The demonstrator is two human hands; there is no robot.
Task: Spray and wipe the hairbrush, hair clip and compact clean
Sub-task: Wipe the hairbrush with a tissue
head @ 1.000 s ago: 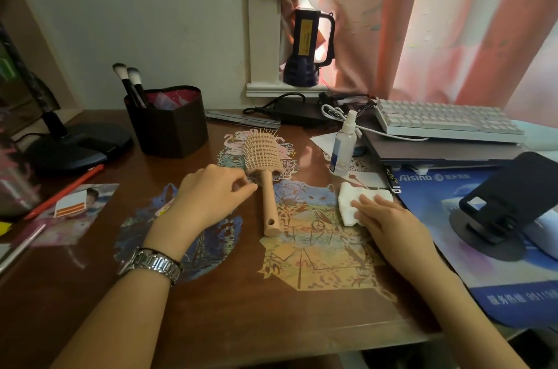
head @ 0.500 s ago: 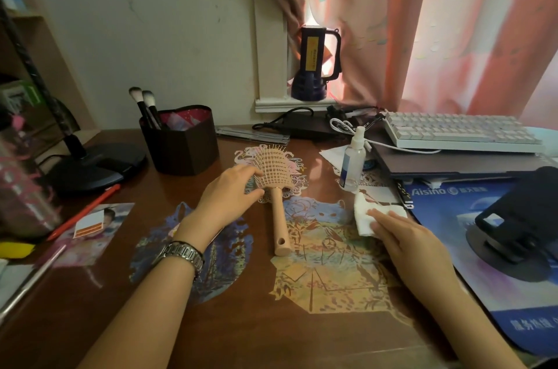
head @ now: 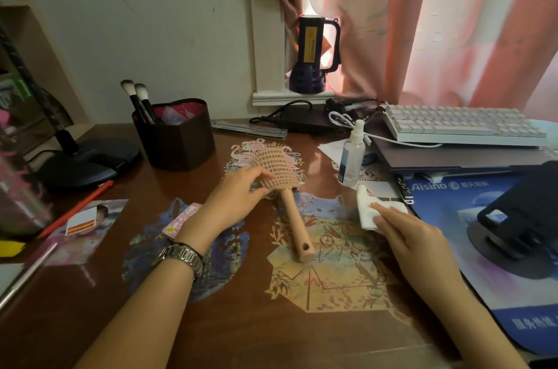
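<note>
Left hand [head: 238, 196] pinching the hairbrush [head: 285, 184] head to steady it, right hand [head: 413, 235] just right of the hairbrush, fingers flat on a wipe [head: 367, 211], apparently ready for wiping.

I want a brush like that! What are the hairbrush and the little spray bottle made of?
The hairbrush looks like pale wood or wood-coloured plastic: matte, tan, with an open slotted head; I cannot tell which. The spray bottle looks like clear plastic: you can see through it, and it has a white nozzle and a blue label.
</note>
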